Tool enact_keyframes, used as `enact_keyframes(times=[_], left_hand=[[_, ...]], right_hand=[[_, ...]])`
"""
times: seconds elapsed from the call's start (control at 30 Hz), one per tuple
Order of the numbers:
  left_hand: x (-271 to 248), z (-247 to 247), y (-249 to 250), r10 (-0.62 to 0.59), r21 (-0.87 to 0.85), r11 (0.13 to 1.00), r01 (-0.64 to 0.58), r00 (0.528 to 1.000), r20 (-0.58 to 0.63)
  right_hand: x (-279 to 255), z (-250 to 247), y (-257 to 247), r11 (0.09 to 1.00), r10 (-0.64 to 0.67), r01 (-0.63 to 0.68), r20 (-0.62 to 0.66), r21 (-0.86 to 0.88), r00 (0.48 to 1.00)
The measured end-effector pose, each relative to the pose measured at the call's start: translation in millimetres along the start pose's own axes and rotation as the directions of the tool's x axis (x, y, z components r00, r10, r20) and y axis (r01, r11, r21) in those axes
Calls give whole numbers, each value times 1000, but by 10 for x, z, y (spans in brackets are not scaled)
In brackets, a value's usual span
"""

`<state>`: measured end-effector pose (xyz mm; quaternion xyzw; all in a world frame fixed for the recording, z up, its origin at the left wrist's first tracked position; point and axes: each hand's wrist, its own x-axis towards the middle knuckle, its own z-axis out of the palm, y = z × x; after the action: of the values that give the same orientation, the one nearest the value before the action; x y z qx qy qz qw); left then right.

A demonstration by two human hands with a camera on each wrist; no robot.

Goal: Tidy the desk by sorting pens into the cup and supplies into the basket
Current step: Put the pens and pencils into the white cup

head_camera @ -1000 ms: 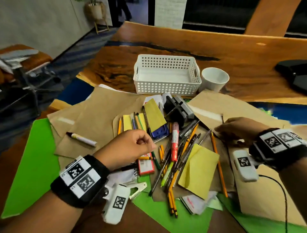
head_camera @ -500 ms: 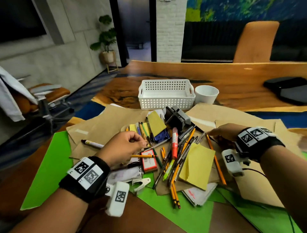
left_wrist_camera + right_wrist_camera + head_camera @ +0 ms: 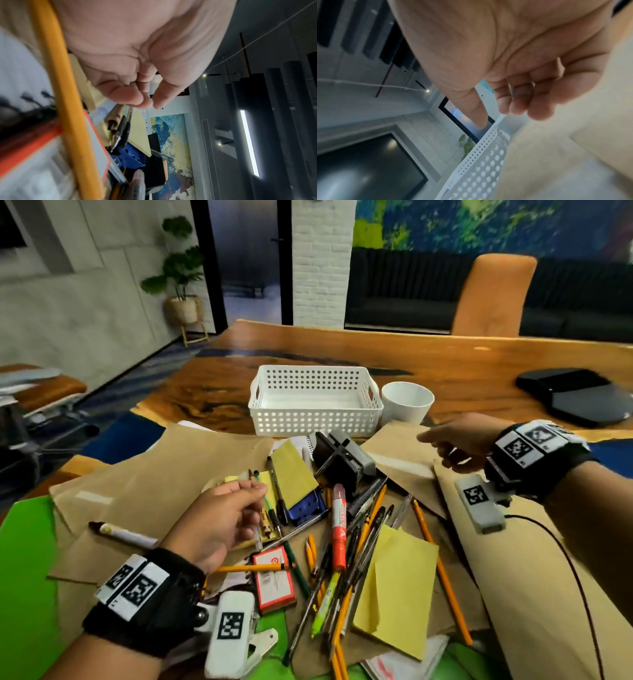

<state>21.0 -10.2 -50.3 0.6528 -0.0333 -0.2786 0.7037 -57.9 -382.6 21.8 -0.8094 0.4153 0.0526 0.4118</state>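
A white perforated basket (image 3: pixel 313 419) and a white cup (image 3: pixel 406 405) stand side by side behind the clutter. Several pens and pencils, a red marker (image 3: pixel 339 529) and yellow note pads (image 3: pixel 397 583) lie heaped on brown envelopes. My left hand (image 3: pixel 255 491) hovers over the heap's left side, fingers curled and tips pinched together next to a thin green pen (image 3: pixel 264 501). The left wrist view shows the left hand (image 3: pixel 151 104) with nothing plain between its tips. My right hand (image 3: pixel 431 440) floats loosely curled and bare over an envelope near the cup. In the right wrist view the right hand (image 3: pixel 496 116) is beside the basket (image 3: pixel 481 155).
A black and grey hole punch (image 3: pixel 346 463), a blue plastic piece (image 3: pixel 305 506), a red-edged box (image 3: pixel 274 580) and a yellow pencil (image 3: pixel 250 568) lie in the pile. Green paper (image 3: pixel 24 559) covers the near left. A black case (image 3: pixel 575 395) sits far right and an orange chair (image 3: pixel 493 296) stands behind.
My left hand has lifted off the pile and turned its fingertips upward. My right hand has left the pencils and moved forward toward the cup. The head view has tilted up.
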Motion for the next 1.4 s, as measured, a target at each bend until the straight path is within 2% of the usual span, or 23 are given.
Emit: enact_keyframes(times=[0.07, 0.13, 0.2, 0.3, 0.43, 0.53, 0.6, 0.7, 0.73, 0.8, 0.87, 0.93, 0.97, 1.03, 1.17, 1.27, 1.33, 1.4], left_hand=[[13, -6, -30, -13, -50, 999, 11, 999, -45], [8, -2, -41, -16, -66, 998, 12, 998, -65], [-11, 0, -39, -13, -47, 999, 10, 998, -65], [-19, -4, -34, -15, -55, 998, 11, 997, -70], [-67, -11, 32, -18, -53, 998, 17, 1000, -22], [-125, -14, 165, 36, 129, 991, -44, 997, 63], [-182, 8, 304, 117, 326, 934, -148, 987, 115], [-342, 91, 466, 205, 540, 783, -309, 947, 246], [-405, 127, 486, 184, 584, 738, -340, 933, 311], [-519, 214, 453, 65, 692, 623, -363, 907, 417], [-581, 308, 348, -23, 787, 484, -382, 894, 448], [-606, 423, 264, -12, 836, 382, -394, 902, 431], [-620, 493, 242, 9, 842, 367, -395, 907, 422], [-630, 647, 226, 48, 834, 377, -403, 908, 417], [-577, 938, 195, 79, 838, 364, -405, 911, 406], [-545, 1056, 115, 42, 898, 229, -375, 926, 376], [-563, 1094, 79, 60, 923, 128, -362, 932, 357], [-589, 1131, 61, 86, 930, 74, -360, 931, 354]], right_hand=[[144, -65, -206, 987, -132, 118, -132, -114, 982], [320, -82, -376, 946, -236, 180, -189, -271, 953], [532, -75, -450, 905, -264, 168, -209, -390, 942], [826, -52, -400, 810, -285, 146, -163, -568, 945], [1033, -32, -355, 815, -331, 176, -194, -553, 923], [1013, -63, -412, 826, -378, 211, -237, -522, 895], [904, -181, -453, 834, -400, 223, -274, -505, 875], [504, -438, -442, 839, -459, 258, -367, -479, 809], [317, -515, -416, 837, -484, 275, -403, -473, 777], [-64, -612, -282, 837, -520, 316, -473, -446, 711], [-456, -591, -104, 829, -548, 365, -487, -424, 680], [-783, -492, 75, 831, -550, 405, -454, -381, 701], [-912, -426, 172, 845, -532, 424, -430, -325, 730], [-1125, -266, 344, 869, -494, 440, -379, -225, 782], [-1275, -58, 673, 893, -448, 435, -312, -113, 838], [-1228, 10, 888, 910, -413, 408, -271, -78, 870], [-1199, 61, 980, 906, -419, 422, -257, -46, 871], [-1177, 106, 1049, 901, -429, 431, -250, -49, 868]])
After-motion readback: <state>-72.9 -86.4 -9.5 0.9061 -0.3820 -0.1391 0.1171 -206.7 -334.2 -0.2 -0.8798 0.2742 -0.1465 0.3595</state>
